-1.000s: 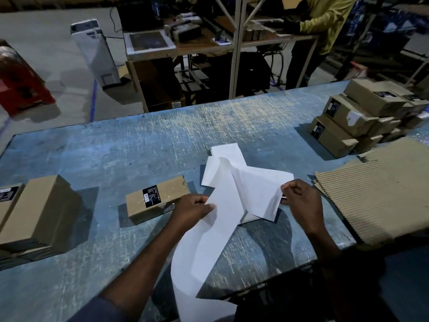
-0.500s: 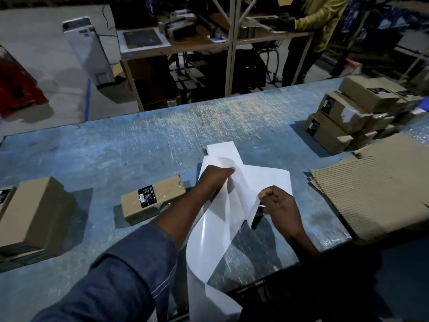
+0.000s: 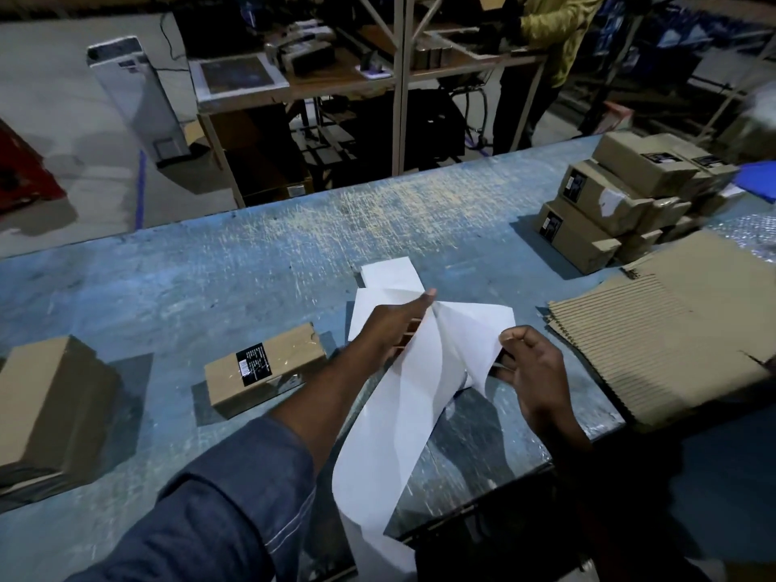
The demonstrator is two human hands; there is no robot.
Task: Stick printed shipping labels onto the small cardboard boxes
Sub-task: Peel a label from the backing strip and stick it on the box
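A long white label strip [image 3: 388, 438] lies on the blue table [image 3: 210, 279] and hangs over its front edge. My left hand [image 3: 392, 329] reaches forward and pinches a white sheet at its far edge, lifting it off the strip. My right hand [image 3: 533, 371] pinches the near right edge of the raised white sheet [image 3: 470, 329]. A small cardboard box [image 3: 264, 367] with a black printed patch lies on its side just left of my left forearm, touched by neither hand.
A bigger cardboard box [image 3: 50, 396] sits at the table's left end. Several small boxes are stacked [image 3: 609, 203] at the far right, beside a corrugated cardboard sheet [image 3: 672, 329]. A person in a yellow top [image 3: 554, 31] stands at a workbench beyond the table.
My left hand has moved forward from the strip's left edge to the sheet's far edge, pulling paper up. My right hand has shifted slightly left, still pinching its edge.
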